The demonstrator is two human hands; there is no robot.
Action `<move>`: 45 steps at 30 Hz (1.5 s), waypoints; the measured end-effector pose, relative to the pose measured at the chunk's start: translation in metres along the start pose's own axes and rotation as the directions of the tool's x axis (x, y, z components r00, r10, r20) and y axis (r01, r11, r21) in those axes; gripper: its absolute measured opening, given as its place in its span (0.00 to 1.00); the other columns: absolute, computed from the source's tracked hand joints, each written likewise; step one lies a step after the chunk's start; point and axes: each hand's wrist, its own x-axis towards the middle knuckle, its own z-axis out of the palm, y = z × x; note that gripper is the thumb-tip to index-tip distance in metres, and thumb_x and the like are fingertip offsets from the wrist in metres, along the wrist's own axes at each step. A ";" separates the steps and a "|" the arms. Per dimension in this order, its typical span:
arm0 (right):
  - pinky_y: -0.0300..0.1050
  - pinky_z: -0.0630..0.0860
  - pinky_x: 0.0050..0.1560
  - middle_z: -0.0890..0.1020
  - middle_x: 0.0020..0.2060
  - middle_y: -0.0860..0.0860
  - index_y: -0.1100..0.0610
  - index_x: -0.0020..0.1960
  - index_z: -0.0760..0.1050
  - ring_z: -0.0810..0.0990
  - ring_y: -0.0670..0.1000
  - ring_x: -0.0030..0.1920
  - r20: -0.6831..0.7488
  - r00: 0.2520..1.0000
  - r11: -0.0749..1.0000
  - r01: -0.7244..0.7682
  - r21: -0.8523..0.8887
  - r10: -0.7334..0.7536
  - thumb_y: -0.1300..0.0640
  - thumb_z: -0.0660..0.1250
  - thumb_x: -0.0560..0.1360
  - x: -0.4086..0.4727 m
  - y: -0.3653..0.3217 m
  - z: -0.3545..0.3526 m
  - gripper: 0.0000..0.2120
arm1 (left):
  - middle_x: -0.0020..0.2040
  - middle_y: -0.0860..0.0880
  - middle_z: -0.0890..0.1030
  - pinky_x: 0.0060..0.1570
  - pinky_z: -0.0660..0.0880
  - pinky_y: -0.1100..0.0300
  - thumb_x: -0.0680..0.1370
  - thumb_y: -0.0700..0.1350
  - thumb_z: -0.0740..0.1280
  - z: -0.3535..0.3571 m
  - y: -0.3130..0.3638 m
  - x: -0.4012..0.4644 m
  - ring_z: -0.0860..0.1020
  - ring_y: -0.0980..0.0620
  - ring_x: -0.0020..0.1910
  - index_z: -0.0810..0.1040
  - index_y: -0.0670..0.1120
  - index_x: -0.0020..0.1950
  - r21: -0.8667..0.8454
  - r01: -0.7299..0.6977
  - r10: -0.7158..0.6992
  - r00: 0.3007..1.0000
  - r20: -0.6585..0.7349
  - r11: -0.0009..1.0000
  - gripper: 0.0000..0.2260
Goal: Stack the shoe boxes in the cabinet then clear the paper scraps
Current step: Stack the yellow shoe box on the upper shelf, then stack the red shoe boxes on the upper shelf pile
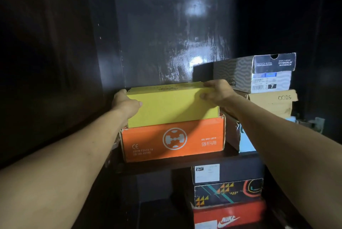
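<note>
Hands gripped yellow box (pixel 172 104) at both ends, left hand (pixel 127 104) and right hand (pixel 216 92) curled round its edges, presumably to square it on orange box (pixel 173 140); stack sat left on cabinet shelf (pixel 185 164); grey box (pixel 255 72) right.

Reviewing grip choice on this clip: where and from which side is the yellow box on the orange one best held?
By its two short ends, coming from the front with one hand per end, as the left hand and right hand do now. The yellow box is wide and flat-sided, the cabinet wall crowds its left, and it sits on the orange box, so its underside looks unreachable.
</note>
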 end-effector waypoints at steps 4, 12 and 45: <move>0.43 0.75 0.55 0.78 0.63 0.59 0.57 0.70 0.72 0.79 0.57 0.60 -0.025 1.000 0.998 0.006 -0.059 -0.007 0.55 0.74 0.73 -0.001 -0.001 0.002 0.28 | 0.75 0.43 0.67 0.69 0.65 0.55 0.74 0.36 0.71 -0.001 -0.001 0.001 0.67 0.44 0.72 0.62 0.43 0.76 0.028 0.002 -0.002 1.000 -0.015 1.000 0.33; 0.37 0.66 0.30 0.80 0.39 0.49 0.54 0.46 0.77 0.77 0.50 0.39 -0.085 0.996 0.952 -0.010 -0.307 -0.017 0.50 0.72 0.71 -0.054 0.006 -0.031 0.09 | 0.73 0.42 0.68 0.70 0.62 0.48 0.71 0.41 0.71 0.023 0.024 -0.046 0.64 0.39 0.69 0.71 0.42 0.70 0.471 -0.399 0.481 0.875 -0.061 0.786 0.28; 0.48 0.79 0.43 0.80 0.39 0.55 0.59 0.45 0.79 0.81 0.59 0.43 -0.260 0.432 0.203 -0.770 -0.605 0.864 0.48 0.70 0.75 -0.621 0.173 -0.277 0.13 | 0.50 0.49 0.78 0.53 0.74 0.58 0.69 0.51 0.75 0.201 0.008 -0.605 0.76 0.50 0.47 0.77 0.49 0.52 -0.209 -0.515 0.110 -0.217 0.970 0.831 0.15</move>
